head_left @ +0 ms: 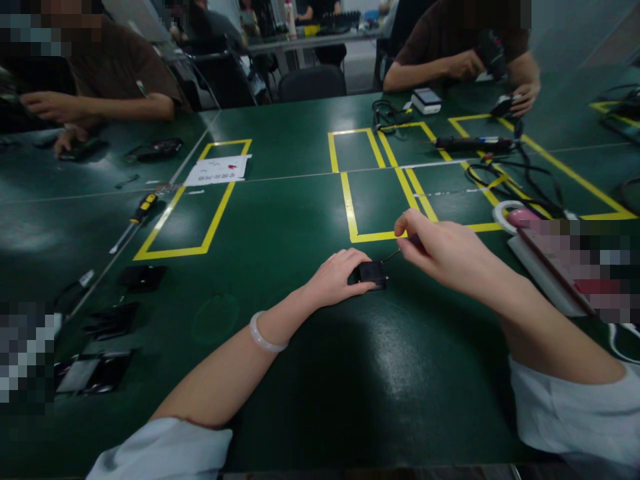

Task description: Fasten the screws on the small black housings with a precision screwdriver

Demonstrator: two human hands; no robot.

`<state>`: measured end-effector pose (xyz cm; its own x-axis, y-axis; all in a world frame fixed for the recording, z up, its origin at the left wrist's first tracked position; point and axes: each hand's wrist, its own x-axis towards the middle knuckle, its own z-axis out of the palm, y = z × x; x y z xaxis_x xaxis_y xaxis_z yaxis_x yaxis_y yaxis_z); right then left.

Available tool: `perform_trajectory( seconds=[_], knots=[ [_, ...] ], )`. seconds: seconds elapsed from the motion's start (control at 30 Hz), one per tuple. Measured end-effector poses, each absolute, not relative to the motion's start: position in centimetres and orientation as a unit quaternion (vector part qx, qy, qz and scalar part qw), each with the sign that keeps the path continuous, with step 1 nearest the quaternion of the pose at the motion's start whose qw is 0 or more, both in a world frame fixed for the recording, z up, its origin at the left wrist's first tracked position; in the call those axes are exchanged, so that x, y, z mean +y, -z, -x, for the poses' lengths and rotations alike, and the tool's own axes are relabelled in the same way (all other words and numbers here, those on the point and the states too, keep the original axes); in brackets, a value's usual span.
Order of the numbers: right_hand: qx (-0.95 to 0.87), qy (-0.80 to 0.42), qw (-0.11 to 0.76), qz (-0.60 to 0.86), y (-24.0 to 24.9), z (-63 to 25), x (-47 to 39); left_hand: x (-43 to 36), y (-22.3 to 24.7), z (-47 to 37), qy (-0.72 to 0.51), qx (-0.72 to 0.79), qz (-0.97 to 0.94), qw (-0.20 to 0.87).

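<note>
A small black block-shaped part (373,274) rests on the green table, with a small shiny tip sticking out on its right side. My left hand (343,277) is closed on it, thumb along the near edge and fingers over the far edge. Just up and to the right, my right hand (433,248) pinches a tool with a thin shaft (392,257). The shaft slants down toward the black part's right side; I cannot tell whether its tip touches. My fingers mostly hide the tool's dark handle, so its exact kind does not show.
Black parts (142,278) and a yellow-black screwdriver (145,208) lie at left. Yellow tape (220,217) marks rectangles, one under a white paper (219,170). A black electric screwdriver (475,143) and cables lie at right. Two people work across the table.
</note>
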<state>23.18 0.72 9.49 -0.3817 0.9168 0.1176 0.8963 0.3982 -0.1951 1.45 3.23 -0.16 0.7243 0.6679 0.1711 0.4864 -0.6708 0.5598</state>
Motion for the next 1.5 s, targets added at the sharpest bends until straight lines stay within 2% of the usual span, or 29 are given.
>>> perform_trajectory(
  seconds=[0.53,0.87,1.5],
  knots=[
    [-0.830,-0.055,0.117,0.542,-9.59,-23.24,0.70,3.14,-0.01,-1.39,-0.182,0.326,-0.893,0.252],
    [-0.828,-0.042,0.092,0.552,-9.61,-23.09,0.71,3.17,0.07,-1.46,-0.183,0.329,-0.891,0.254],
    [-0.829,-0.056,0.116,0.544,-9.66,-23.15,0.65,3.22,0.10,-1.42,-0.177,0.330,-0.893,0.250]
  ],
)
